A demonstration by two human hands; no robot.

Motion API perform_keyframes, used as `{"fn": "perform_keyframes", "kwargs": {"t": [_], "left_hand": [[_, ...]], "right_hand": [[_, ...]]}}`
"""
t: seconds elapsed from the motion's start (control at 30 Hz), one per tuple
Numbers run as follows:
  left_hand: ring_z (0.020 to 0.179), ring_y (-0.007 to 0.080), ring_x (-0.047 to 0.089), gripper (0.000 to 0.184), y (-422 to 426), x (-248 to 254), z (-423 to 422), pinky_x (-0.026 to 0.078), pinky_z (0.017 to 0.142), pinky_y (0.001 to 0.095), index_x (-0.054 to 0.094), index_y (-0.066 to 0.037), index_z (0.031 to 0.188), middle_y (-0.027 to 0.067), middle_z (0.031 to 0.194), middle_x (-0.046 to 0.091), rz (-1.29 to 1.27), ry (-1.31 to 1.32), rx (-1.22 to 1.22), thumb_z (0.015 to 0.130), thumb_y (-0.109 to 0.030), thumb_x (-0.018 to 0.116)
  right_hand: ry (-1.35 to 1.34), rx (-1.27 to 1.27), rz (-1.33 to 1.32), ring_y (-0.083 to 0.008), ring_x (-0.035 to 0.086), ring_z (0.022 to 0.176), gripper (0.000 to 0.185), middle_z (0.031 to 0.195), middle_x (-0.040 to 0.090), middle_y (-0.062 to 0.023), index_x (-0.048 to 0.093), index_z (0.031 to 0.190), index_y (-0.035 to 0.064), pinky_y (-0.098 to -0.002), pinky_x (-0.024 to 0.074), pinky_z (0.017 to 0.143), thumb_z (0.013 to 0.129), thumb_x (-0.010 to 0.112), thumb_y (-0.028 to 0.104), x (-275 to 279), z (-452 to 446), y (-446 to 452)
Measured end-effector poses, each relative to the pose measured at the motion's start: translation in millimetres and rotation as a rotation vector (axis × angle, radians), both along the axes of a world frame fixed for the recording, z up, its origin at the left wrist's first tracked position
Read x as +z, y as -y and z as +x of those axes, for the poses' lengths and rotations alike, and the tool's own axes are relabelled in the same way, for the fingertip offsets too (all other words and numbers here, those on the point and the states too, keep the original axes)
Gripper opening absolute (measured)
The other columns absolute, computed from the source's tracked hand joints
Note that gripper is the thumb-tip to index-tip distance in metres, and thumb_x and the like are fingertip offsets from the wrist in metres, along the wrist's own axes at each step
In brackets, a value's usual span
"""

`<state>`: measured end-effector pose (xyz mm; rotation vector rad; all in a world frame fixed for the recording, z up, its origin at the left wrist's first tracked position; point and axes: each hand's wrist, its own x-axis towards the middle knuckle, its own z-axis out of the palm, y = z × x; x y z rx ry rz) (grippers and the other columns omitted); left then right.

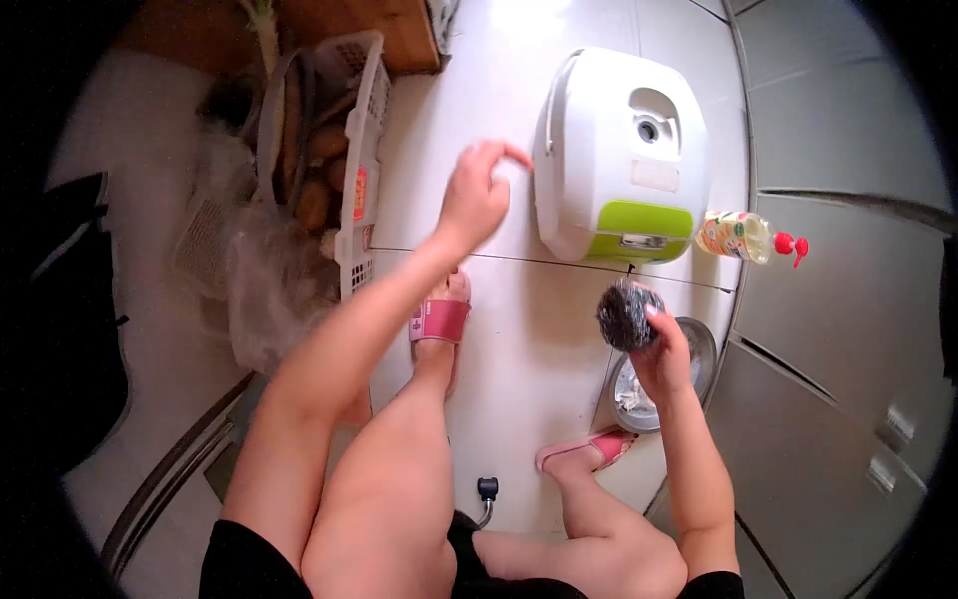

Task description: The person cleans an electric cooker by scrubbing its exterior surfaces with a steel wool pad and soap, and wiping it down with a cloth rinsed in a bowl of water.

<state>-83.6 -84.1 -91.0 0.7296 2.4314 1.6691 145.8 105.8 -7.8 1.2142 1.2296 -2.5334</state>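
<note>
A white rice cooker (599, 120) with a green front panel stands on the tiled floor. My left hand (477, 195) is beside its left side, index finger stretched towards the casing and the other fingers partly curled. Nothing shows in that hand. I cannot tell whether the fingertip touches the cooker. My right hand (667, 357) grips a dark steel wool scrubber (627, 315), held up in front of the cooker. Below that hand is a round metal basin (707, 349), partly hidden, with whitish contents. A dish soap bottle (736, 237) with a red pump lies right of the cooker.
On the left, a white plastic basket (361, 200) holds brown vegetables, with plastic bags (264, 290) beside it. Grey cabinet doors (828, 280) line the right side. My feet wear pink slippers (441, 319). A black caster (487, 488) sits between my legs.
</note>
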Motion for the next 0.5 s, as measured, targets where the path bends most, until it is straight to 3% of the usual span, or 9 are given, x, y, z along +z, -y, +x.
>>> {"fn": "perform_keyframes", "kwargs": {"t": [0.1, 0.13, 0.3, 0.4, 0.5], "left_hand": [[0.11, 0.0315, 0.058, 0.033, -16.5, -8.2, -63.2, 0.046, 0.098, 0.0404, 0.065, -0.005, 0.108, 0.015, 0.109, 0.065, 0.093, 0.01, 0.05, 0.081, -0.002, 0.046], [0.114, 0.0272, 0.057, 0.035, -26.8, -8.9, -79.6, 0.045, 0.102, 0.039, 0.064, -0.005, 0.115, 0.0134, 0.116, 0.062, 0.081, -0.001, 0.022, 0.085, -0.005, 0.046], [0.136, 0.0318, 0.044, 0.046, -100.5, -14.4, -132.3, 0.035, 0.114, 0.0432, 0.054, -0.013, 0.14, 0.017, 0.142, 0.052, -0.13, -0.142, -0.116, 0.097, -0.031, 0.049], [0.142, 0.0319, 0.038, 0.052, -127.2, -4.3, -141.0, 0.032, 0.118, 0.0429, 0.047, -0.017, 0.147, 0.0171, 0.148, 0.046, -0.223, 0.104, -0.347, 0.099, -0.038, 0.047], [0.141, 0.0322, 0.038, 0.056, -134.1, -4.0, -140.3, 0.03, 0.12, 0.0427, 0.042, -0.02, 0.151, 0.0172, 0.15, 0.043, -0.215, 0.147, -0.375, 0.099, -0.041, 0.047]], "right_hand": [[-0.057, -0.007, -0.229, -0.0233, 0.064, 0.104, 0.038, 0.117, 0.066, -0.0108, 0.058, 0.126, 0.0032, -0.0387, 0.0495, 0.094, 0.093, 0.057, 0.023, -5.1, -36.3, -0.6], [-0.088, -0.007, -0.304, -0.0237, 0.064, 0.104, 0.037, 0.116, 0.068, -0.0105, 0.059, 0.125, 0.0036, -0.0392, 0.0499, 0.094, 0.094, 0.057, 0.023, -7.1, -44.5, -1.6], [-0.013, -0.141, -0.192, -0.0251, 0.065, 0.103, 0.035, 0.113, 0.069, -0.01, 0.062, 0.12, 0.0035, -0.0416, 0.0514, 0.09, 0.093, 0.055, 0.025, -25.9, -54.9, -2.7], [0.001, -0.184, -0.142, -0.0268, 0.065, 0.1, 0.036, 0.112, 0.069, -0.0105, 0.062, 0.118, 0.0047, -0.0438, 0.0515, 0.085, 0.092, 0.055, 0.028, -34.7, -50.5, -4.2], [-0.009, -0.181, -0.137, -0.0272, 0.066, 0.097, 0.035, 0.111, 0.069, -0.0111, 0.062, 0.118, 0.004, -0.0448, 0.0519, 0.086, 0.092, 0.054, 0.027, -47.4, -48.1, -11.7]]}}
